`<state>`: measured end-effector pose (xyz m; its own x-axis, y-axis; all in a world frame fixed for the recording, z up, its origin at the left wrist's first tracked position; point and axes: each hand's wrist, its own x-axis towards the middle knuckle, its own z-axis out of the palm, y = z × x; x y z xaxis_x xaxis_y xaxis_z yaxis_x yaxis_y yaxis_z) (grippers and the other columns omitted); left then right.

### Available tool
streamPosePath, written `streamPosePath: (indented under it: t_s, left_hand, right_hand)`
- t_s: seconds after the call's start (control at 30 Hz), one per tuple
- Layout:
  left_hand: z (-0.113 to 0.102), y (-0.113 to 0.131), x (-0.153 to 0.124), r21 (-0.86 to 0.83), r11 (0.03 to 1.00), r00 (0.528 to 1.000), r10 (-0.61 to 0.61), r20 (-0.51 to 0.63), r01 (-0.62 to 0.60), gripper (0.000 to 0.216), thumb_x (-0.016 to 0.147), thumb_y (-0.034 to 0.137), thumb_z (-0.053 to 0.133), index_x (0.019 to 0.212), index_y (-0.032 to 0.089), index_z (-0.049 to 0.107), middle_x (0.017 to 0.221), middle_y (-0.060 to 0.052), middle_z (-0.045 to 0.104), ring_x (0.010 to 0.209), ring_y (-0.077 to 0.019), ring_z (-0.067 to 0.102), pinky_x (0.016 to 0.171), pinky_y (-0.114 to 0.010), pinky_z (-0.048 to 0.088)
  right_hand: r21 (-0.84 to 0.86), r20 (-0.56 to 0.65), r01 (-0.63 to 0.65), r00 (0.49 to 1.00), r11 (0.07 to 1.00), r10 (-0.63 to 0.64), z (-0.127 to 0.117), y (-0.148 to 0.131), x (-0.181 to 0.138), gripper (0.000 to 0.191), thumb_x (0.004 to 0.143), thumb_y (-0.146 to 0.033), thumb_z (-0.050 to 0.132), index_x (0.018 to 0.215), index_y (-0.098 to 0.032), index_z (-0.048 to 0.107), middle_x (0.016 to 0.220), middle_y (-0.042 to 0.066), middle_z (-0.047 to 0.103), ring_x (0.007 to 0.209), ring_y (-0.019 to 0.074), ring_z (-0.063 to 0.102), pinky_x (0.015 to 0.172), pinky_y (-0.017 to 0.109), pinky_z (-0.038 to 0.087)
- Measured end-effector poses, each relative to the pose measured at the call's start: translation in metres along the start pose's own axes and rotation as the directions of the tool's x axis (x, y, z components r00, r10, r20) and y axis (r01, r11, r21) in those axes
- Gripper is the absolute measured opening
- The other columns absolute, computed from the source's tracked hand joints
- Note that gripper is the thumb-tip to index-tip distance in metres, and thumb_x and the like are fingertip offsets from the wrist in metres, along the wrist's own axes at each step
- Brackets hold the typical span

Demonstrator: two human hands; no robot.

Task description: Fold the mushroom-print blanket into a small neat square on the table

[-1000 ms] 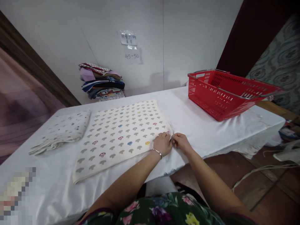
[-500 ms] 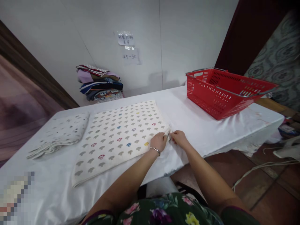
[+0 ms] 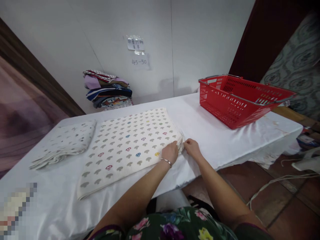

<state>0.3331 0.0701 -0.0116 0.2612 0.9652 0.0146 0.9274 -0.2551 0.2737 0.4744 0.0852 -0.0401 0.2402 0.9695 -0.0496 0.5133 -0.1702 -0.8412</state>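
Observation:
A cream cloth (image 3: 127, 150) printed with grey and coloured mushrooms lies folded flat on the white-covered table (image 3: 197, 123). At its near right corner my left hand (image 3: 170, 151), with a bracelet on the wrist, is closed on the cloth's edge, which is lifted and bunched there. Just to the right, my right hand (image 3: 192, 147) pinches the layers of the same corner between thumb and fingers. The fingertips of both hands are partly hidden by the fabric folds. Left of the mushroom cloth lies another folded white cloth (image 3: 70, 136) with small dark prints.
A red plastic basket (image 3: 225, 110) with metal handles stands at the table's right rear. Several folded fabrics form a stack (image 3: 107, 88) against the wall, at the table's back left. Paper notes (image 3: 139, 62) hang on the wall. White cables (image 3: 270, 183) cross the floor at the right.
My right hand has shifted slightly to the right, and the cloth's corner layers look more spread between my hands. The view has moved a little; the other things stay put.

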Motion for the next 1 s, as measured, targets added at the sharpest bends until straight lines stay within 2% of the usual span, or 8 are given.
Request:
streamPosePath:
  t_s: [0.2,0.3,0.4,0.5,0.7,0.83,0.93,1.0]
  left_hand:
    - [-0.004,-0.002,0.0,0.014,1.0,0.999,0.023,-0.034,-0.022,0.031,0.09,0.024,0.034,0.118,0.021,0.049,0.103,-0.007,0.063,0.096,-0.0198,0.058,0.077,-0.03,0.044]
    - [-0.006,-0.001,-0.002,0.051,0.997,0.998,0.055,-0.027,-0.054,0.031,0.09,0.023,0.034,0.118,0.022,0.048,0.104,-0.007,0.062,0.097,-0.0194,0.057,0.078,-0.03,0.044]
    - [-0.006,0.003,-0.003,0.076,0.991,0.994,0.107,-0.009,-0.106,0.034,0.091,0.023,0.034,0.123,0.021,0.045,0.105,-0.007,0.062,0.098,-0.0192,0.056,0.08,-0.03,0.044]
    - [-0.003,0.007,-0.004,0.056,0.991,0.992,0.123,0.0,-0.123,0.035,0.09,0.022,0.035,0.124,0.02,0.044,0.106,-0.007,0.062,0.1,-0.0198,0.055,0.082,-0.031,0.044]
    - [0.003,0.009,-0.005,-0.003,0.994,0.993,0.112,-0.043,-0.112,0.038,0.087,0.033,0.043,0.123,0.019,0.043,0.11,-0.008,0.058,0.101,-0.0218,0.054,0.081,-0.032,0.044]
    - [0.001,0.009,-0.001,-0.002,0.996,0.995,0.093,-0.035,-0.093,0.035,0.085,0.032,0.046,0.118,0.019,0.046,0.111,-0.008,0.056,0.098,-0.0219,0.055,0.076,-0.032,0.044]
    - [-0.005,0.006,0.005,-0.057,0.998,0.999,0.006,-0.046,-0.008,0.027,0.085,0.026,0.044,0.111,0.021,0.051,0.106,-0.006,0.059,0.096,-0.0205,0.057,0.076,-0.031,0.044]
    - [-0.011,0.003,0.009,-0.112,0.992,0.995,-0.064,-0.08,0.055,0.027,0.084,0.023,0.044,0.11,0.022,0.052,0.106,-0.005,0.061,0.096,-0.0197,0.057,0.077,-0.03,0.043]
  right_hand:
    - [-0.076,-0.115,0.164,0.978,0.984,-0.172,-0.004,-0.001,-0.008,0.014,0.07,-0.025,0.048,0.06,-0.021,0.057,0.059,-0.002,0.058,0.059,0.0129,0.051,0.056,0.022,0.034]
    - [0.085,-0.121,0.178,0.978,0.98,-0.167,-0.002,-0.003,-0.009,0.014,0.07,-0.029,0.05,0.06,-0.021,0.054,0.055,-0.003,0.055,0.054,0.0124,0.049,0.055,0.023,0.035]
    - [0.41,0.0,-0.005,1.0,0.912,0.005,0.001,-0.005,-0.008,0.016,0.068,-0.035,0.053,0.061,-0.021,0.05,0.046,-0.006,0.048,0.042,0.0106,0.043,0.045,0.023,0.031]
    - [0.558,0.138,-0.181,0.983,0.81,0.124,0.002,-0.007,-0.007,0.02,0.064,-0.038,0.057,0.062,-0.02,0.049,0.043,-0.006,0.047,0.037,0.0089,0.038,0.038,0.022,0.024]
    - [0.592,0.192,-0.224,0.972,0.774,0.135,0.001,-0.015,-0.007,0.022,0.061,-0.038,0.06,0.06,-0.019,0.05,0.035,-0.007,0.043,0.033,0.0069,0.033,0.037,0.021,0.02]
    - [0.611,0.2,-0.206,0.974,0.764,0.102,-0.002,-0.017,-0.006,0.021,0.059,-0.037,0.061,0.059,-0.019,0.052,0.037,-0.007,0.044,0.034,0.0072,0.035,0.037,0.021,0.021]
    - [0.529,0.121,-0.124,0.99,0.84,0.07,-0.008,-0.01,-0.001,0.017,0.063,-0.035,0.058,0.062,-0.018,0.057,0.044,-0.005,0.051,0.038,0.0082,0.04,0.04,0.022,0.026]
    - [0.364,0.048,-0.078,0.997,0.928,0.065,-0.013,-0.003,0.002,0.016,0.067,-0.033,0.056,0.062,-0.018,0.058,0.047,-0.003,0.054,0.039,0.0088,0.043,0.043,0.022,0.03]
